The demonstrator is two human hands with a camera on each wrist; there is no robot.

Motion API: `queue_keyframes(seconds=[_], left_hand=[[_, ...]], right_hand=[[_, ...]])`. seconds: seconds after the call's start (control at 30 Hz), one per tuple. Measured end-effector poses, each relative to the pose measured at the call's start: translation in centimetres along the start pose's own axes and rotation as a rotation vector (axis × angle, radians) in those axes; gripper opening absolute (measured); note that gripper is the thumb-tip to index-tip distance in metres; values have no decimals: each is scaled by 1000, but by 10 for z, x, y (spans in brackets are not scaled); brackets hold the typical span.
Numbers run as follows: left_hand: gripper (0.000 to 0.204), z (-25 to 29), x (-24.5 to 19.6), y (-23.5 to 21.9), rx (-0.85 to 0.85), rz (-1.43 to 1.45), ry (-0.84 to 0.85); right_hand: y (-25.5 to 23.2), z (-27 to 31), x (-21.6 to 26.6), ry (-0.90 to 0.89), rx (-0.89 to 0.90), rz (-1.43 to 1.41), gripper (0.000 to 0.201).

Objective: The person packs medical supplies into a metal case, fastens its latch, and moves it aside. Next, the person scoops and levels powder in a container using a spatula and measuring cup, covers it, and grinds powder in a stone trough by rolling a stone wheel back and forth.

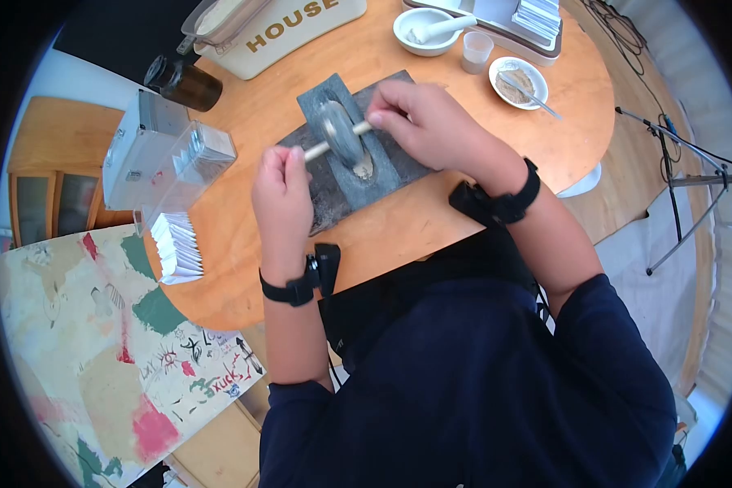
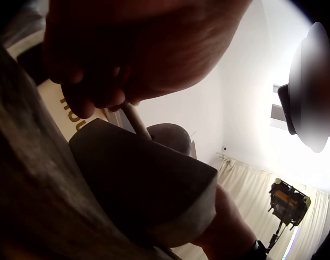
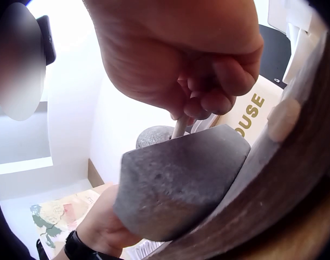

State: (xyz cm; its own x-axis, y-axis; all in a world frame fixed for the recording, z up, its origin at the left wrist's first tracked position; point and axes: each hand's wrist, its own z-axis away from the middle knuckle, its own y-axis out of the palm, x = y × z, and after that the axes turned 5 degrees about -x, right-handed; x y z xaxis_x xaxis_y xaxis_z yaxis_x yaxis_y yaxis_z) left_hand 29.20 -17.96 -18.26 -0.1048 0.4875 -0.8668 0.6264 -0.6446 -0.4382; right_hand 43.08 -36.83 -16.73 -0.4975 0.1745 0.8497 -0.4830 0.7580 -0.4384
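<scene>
A grey stone grinding wheel (image 1: 342,134) stands upright in a long stone trough (image 1: 376,192), also seen end-on as a trough (image 3: 181,179) in the right wrist view. Through its centre runs a pale wooden axle (image 1: 317,151). My left hand (image 1: 283,195) grips the near-left end of the axle, fingers curled round it. On the other end, my right hand (image 1: 427,118) pinches the wood between thumb and fingers. Pale powder (image 1: 364,169) lies in the trough by the wheel's lower edge. Beneath the trough is a dark slab (image 1: 329,203).
At the back right stand a white mortar (image 1: 423,39) with pestle, a small plastic cup (image 1: 477,50) and a bowl (image 1: 519,81) of powder with a spoon. Left are a brown jar (image 1: 189,85), a clear box (image 1: 207,154) and folded papers (image 1: 177,248). A HOUSE bin (image 1: 281,37) stands behind.
</scene>
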Motion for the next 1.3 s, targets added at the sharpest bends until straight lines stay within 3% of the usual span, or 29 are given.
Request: queue_keyframes(seconds=[0.13,0.23,0.3,0.4,0.5,0.77,0.87,1.0,1.13,1.3], left_hand=[[25,7,-7,-1,2,-25,17],[24,2,-4,2,-25,41,-17],[24,11,-7,-5,25,-70,19],[22,38,-8,-11,21,-15,-19],[22,42,-3,-5,13,50,-70],[24,-1,4,2,-105,-14,-17],[24,-8,-8,-1,-58,-13,-27],[22,20,-13,-10,15,-104,30],[18,41,-15,-3,-45,102,-32],[11,51,-28,0,-128,91,17]], right_hand=[[-2,7,-2,-85,-5,4,15],[4,-6,-6,19,-9,-13,12],[1,3,1,19,2,19,9],[0,18,10,-160,-38,-1,6],[-2,15,20,-111,0,14,9],[7,-13,7,-48,-41,70,13],[5,-11,10,11,-23,122,14],[-4,7,10,-14,60,21,11],[-4,14,4,-7,80,-59,9],[3,17,-8,1,81,-169,9]])
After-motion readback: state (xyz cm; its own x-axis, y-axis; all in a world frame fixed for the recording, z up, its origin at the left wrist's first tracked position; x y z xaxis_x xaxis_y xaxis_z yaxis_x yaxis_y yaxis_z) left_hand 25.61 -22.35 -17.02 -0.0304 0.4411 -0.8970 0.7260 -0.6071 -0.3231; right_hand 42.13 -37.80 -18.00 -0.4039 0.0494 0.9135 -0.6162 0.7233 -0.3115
